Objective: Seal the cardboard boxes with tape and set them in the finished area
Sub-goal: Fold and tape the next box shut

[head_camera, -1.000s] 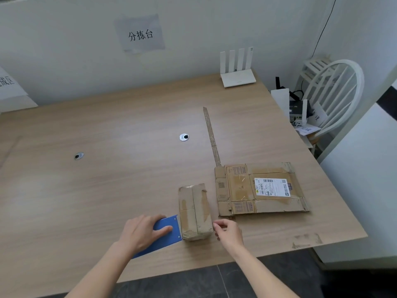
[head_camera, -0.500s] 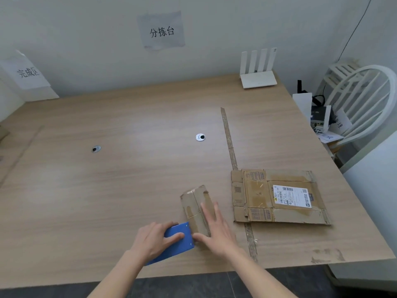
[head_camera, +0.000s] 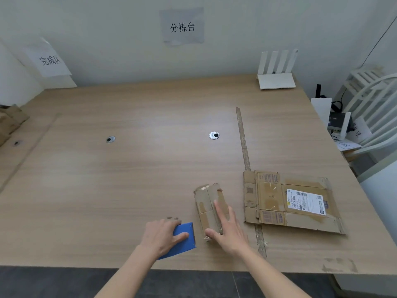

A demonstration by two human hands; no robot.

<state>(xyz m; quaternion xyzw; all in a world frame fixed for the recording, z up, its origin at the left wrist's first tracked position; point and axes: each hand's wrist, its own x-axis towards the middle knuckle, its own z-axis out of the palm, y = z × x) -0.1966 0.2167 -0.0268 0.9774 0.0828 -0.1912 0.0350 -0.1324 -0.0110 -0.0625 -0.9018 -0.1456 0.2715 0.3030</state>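
Right hand (head_camera: 227, 231) unmoved on box (head_camera: 209, 208), sign (head_camera: 182, 26) 分拣台

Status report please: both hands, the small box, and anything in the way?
Left hand holds blue tool. Right hand lies flat on small box, fingers straight. Flattened carton lies right of box, apart from it.

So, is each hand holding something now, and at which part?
The left hand grips the blue tool over its near end. The right hand only presses straight fingers on the small box top; it holds nothing.
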